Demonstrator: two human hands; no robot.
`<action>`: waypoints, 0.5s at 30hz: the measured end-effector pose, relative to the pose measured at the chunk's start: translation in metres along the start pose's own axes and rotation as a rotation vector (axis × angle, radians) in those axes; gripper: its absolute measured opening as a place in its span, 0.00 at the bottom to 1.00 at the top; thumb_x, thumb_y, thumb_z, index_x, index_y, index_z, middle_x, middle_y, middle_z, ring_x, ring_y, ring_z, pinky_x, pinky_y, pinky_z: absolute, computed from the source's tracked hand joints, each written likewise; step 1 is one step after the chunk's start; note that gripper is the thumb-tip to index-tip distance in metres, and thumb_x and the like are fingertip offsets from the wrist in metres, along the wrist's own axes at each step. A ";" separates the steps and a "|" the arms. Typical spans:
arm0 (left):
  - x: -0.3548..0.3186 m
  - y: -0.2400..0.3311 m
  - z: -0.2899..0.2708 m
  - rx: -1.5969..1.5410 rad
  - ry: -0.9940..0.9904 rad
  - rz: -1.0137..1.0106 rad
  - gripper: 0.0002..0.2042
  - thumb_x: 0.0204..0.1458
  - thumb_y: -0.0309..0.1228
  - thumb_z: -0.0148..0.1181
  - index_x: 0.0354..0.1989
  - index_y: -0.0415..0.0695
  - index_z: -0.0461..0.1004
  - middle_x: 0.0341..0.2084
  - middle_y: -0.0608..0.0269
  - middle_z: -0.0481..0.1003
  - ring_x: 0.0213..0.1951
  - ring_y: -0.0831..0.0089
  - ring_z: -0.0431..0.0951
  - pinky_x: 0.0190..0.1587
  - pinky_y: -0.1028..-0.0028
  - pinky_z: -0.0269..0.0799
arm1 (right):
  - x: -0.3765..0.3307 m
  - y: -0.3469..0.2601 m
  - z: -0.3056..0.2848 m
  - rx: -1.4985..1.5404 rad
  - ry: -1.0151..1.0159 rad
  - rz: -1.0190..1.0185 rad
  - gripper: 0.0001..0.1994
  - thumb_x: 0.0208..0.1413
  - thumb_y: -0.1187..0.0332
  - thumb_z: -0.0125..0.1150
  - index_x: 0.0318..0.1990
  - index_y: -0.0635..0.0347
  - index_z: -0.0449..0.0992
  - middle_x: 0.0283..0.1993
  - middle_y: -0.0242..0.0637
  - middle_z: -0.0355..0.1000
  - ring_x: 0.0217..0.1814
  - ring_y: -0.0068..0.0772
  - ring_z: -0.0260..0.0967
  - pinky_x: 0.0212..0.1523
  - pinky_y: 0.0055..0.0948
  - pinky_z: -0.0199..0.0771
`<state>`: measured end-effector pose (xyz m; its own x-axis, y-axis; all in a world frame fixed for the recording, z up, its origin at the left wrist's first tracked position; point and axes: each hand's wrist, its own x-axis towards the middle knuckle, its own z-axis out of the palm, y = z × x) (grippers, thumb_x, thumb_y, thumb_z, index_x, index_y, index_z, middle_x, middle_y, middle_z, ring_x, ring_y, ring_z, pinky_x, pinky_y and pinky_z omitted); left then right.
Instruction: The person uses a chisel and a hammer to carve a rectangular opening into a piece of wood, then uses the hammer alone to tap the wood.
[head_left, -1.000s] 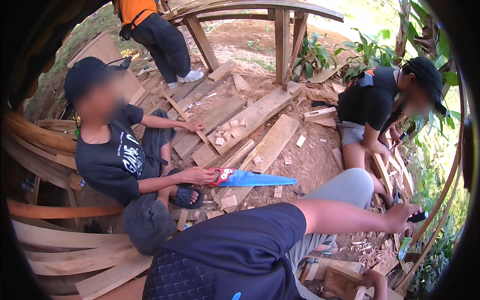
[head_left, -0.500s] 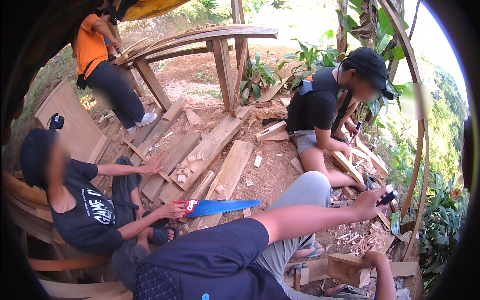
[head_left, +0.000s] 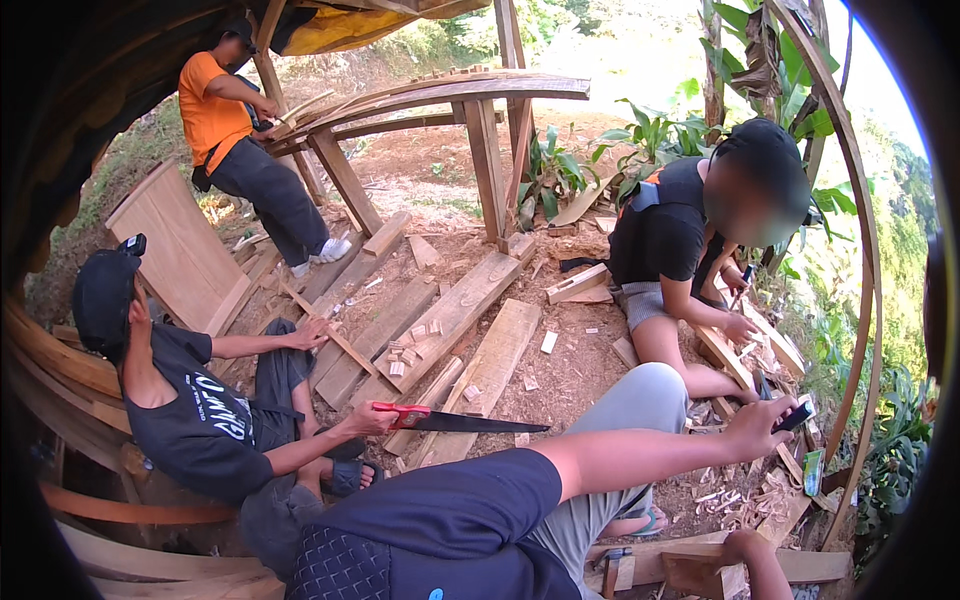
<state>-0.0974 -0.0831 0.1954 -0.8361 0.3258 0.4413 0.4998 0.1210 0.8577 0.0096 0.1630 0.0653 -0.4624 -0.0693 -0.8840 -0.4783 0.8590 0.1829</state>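
Note:
My left hand [head_left: 757, 430] is stretched out to the right, fingers closed around a short black object [head_left: 796, 416] whose kind I cannot make out. Lower down, my right hand [head_left: 750, 551] is closed on a wooden block [head_left: 692, 574] near the bottom edge. That block lies close to a longer board [head_left: 815, 567]. Beside it, a small tool with a metal head [head_left: 615, 572] is partly cut off by my trouser leg. Wood shavings [head_left: 775, 503] lie on the ground between my two hands.
A seated co-worker at left holds a handsaw [head_left: 470, 422] pointing toward my arm. Another crouches at right over wood pieces [head_left: 722, 358]; one in orange stands by a curved wooden frame [head_left: 480, 88]. Planks [head_left: 455, 305] and chips cover the ground. A curved strip [head_left: 862, 200] rises at right.
The whole view has shifted, so things sit lower and further right. The co-worker's saw has turned from blade-flat to nearly edge-on. The block in my right hand appears tipped lower.

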 end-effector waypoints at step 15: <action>0.003 -0.011 0.003 0.007 0.018 0.020 0.22 0.51 0.28 0.69 0.52 0.48 0.67 0.37 0.52 0.82 0.41 0.50 0.83 0.42 0.55 0.76 | -0.017 -0.003 0.001 0.361 0.239 0.168 0.54 0.20 0.42 0.86 0.59 0.64 0.74 0.57 0.50 0.76 0.61 0.46 0.74 0.62 0.40 0.75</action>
<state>-0.1047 -0.0807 0.1870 -0.8299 0.3113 0.4630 0.5179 0.1214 0.8468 0.0198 0.1622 0.0793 -0.6905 0.0077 -0.7233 -0.1111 0.9869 0.1167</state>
